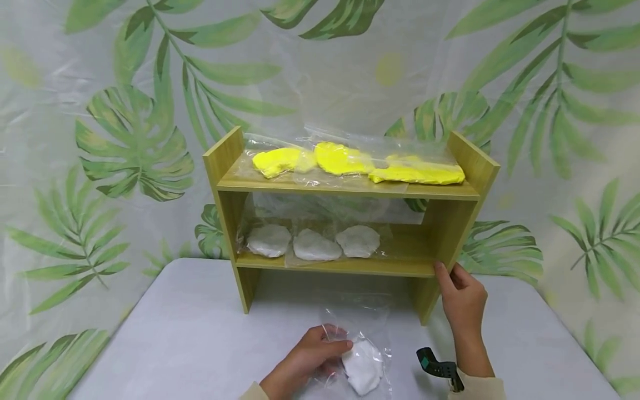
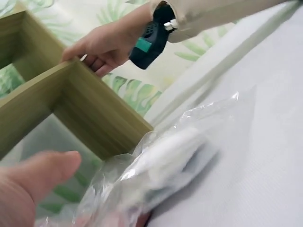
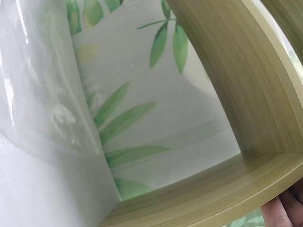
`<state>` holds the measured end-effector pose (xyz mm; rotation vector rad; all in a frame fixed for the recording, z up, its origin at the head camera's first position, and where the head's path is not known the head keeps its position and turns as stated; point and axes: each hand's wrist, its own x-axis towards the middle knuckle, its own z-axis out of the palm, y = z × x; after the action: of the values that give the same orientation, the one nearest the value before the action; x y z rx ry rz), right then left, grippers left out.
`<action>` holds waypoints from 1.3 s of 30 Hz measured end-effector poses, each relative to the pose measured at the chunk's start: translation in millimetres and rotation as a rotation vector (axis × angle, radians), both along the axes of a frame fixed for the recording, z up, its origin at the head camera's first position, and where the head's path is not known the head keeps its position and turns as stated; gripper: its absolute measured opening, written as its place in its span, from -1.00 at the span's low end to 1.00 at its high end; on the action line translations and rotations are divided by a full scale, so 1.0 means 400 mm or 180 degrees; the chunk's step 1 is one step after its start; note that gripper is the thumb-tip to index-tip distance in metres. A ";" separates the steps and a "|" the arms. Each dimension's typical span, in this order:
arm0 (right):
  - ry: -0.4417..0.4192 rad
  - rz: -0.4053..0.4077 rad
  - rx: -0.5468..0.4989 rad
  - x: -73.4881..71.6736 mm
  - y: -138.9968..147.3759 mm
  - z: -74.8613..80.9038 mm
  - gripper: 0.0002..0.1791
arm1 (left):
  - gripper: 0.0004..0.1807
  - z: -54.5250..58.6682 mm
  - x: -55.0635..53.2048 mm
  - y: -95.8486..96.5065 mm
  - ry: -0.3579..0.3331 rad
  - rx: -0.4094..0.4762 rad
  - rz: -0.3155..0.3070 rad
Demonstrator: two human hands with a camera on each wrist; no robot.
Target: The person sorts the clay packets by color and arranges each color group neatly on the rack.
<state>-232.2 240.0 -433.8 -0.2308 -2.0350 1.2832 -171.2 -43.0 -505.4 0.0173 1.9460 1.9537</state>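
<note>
My left hand [image 1: 320,350] holds a clear plastic bag [image 1: 364,366] with a soft white lump inside, low in front of a wooden shelf [image 1: 345,191]. In the left wrist view the bag [image 2: 165,161] lies over the fingers, and the thumb stands apart from its white part. My right hand [image 1: 464,297] grips the shelf's right side panel at the height of the lower board, thumb in front. The right wrist view shows only some right-hand fingers [image 3: 286,210] at the panel's edge; the rest is hidden.
Several clear bags with yellow contents [image 1: 342,158] lie on the top board. Three bags with white lumps [image 1: 315,245] sit on the lower board, left and middle. The shelf stands on a white-covered table [image 1: 165,333], before a leaf-patterned curtain [image 1: 350,83].
</note>
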 end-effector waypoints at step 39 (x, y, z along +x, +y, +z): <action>0.0042 0.0008 0.0060 -0.003 0.000 -0.001 -0.61 | -0.66 0.007 -0.007 0.009 0.0080 0.0624 -0.0371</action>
<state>-233.3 240.1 -434.1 -0.2106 -2.0360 1.2632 -174.1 -39.6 -502.5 0.2041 1.7201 2.0664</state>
